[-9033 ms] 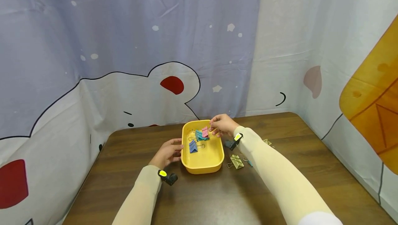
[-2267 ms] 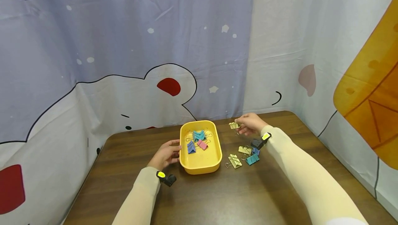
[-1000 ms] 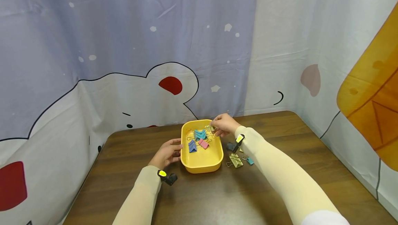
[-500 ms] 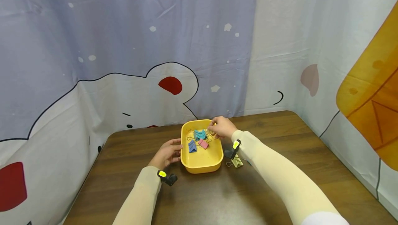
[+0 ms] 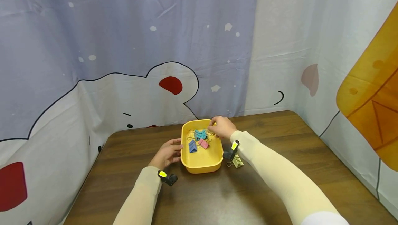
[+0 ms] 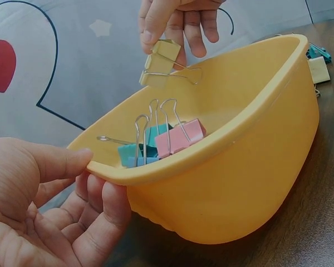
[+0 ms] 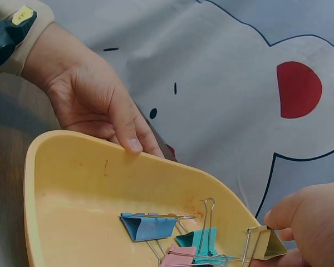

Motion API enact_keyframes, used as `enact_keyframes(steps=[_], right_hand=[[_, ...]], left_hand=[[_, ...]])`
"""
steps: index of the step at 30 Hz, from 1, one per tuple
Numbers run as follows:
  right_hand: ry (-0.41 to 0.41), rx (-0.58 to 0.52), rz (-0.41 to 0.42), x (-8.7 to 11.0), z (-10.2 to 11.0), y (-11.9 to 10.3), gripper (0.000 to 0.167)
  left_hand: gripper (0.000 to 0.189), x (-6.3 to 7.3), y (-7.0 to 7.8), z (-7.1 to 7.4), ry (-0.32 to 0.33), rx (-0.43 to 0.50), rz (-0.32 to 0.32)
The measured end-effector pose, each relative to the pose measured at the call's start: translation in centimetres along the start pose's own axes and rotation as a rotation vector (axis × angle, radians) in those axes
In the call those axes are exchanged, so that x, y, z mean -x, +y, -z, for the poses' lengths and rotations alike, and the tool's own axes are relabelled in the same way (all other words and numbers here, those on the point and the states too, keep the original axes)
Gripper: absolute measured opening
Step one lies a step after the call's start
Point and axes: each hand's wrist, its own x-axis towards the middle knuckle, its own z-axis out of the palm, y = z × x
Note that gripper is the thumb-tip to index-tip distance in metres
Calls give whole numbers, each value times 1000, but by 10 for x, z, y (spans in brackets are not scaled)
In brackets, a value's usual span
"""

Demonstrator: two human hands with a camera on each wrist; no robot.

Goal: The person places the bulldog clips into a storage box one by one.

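Note:
My left hand holds the left side of a yellow plastic bin, its thumb on the rim and its fingers curled against the outer wall. Over the bin's far right part, my right hand pinches a yellow binder clip between thumb and fingers; the left wrist view shows it above the other clips. Inside the bin lie a blue binder clip, a pink binder clip and teal binder clips, which overlap one another.
Another yellow binder clip lies on the brown wooden table, right of the bin. In the left wrist view, a teal clip shows behind the bin. The right forearm hides part of the table. A printed curtain hangs behind the table.
The pink clip, earlier in my right hand, now lies in the bin. My right hand has carried a yellow clip from the right to above the bin. The left hand has stayed in place.

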Motion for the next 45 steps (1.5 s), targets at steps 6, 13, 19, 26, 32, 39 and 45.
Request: enact_keyframes(steps=[6, 13, 19, 26, 32, 39, 45], right_hand=[[35, 101, 21, 1, 0, -2, 23], [75, 205, 54, 2, -3, -4, 25], [93, 225, 57, 0, -6, -2, 25], [125, 219, 38, -4, -5, -1, 26], [139, 207, 41, -3, 2, 1, 25], [139, 164, 48, 3, 17, 8, 25], [142, 129, 48, 7, 34, 20, 23]], left_hand=[[43, 0, 0, 1, 3, -5, 4], [41, -1, 0, 0, 3, -9, 9], [41, 0, 2, 0, 4, -13, 14], [41, 2, 2, 0, -4, -11, 11], [42, 1, 2, 0, 6, -15, 14], [42, 1, 2, 1, 6, -13, 18], [43, 3, 3, 0, 0, -17, 19]])
